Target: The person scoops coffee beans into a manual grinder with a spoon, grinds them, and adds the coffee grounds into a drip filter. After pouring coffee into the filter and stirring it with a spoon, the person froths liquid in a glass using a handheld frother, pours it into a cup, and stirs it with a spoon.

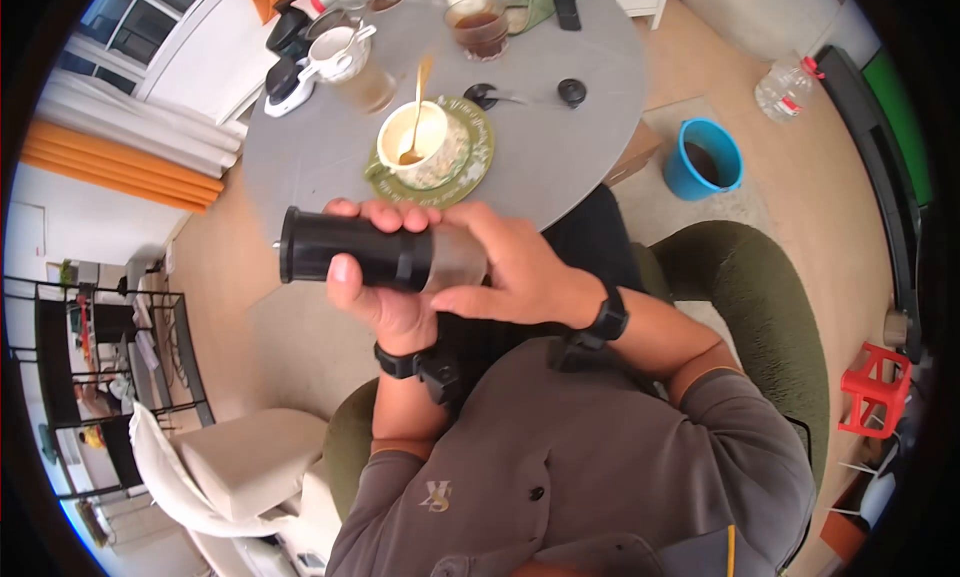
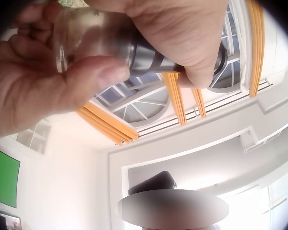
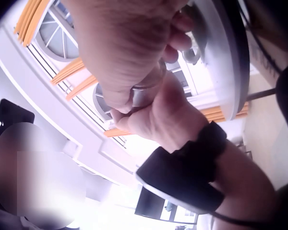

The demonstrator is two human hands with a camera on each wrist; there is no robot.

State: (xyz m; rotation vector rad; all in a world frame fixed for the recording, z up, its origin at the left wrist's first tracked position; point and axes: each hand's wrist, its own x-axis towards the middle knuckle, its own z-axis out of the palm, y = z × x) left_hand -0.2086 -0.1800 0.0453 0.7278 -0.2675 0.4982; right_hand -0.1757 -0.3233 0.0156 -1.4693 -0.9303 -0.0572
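Both hands hold a black canister (image 1: 345, 249) sideways at the near edge of the round bench (image 1: 570, 162)
The left grip (image 1: 395, 312), thumb and fingers curled, is closed round the black body; the right grip (image 1: 525, 272) is wrapped round the clear end, on the right; beyond, on the bench, a green plate (image 1: 484, 142) bears a pale cup (image 1: 387, 149) with a gold spoon (image 1: 423, 77) in it; farther off stands a glass (image 1: 482, 39) of brown liquid, and a blue bucket (image 1: 688, 177) is on the floor (image 1: 640, 307) to the right

Orange curtains (image 1: 120, 167) beside white-framed windows (image 1: 125, 27)
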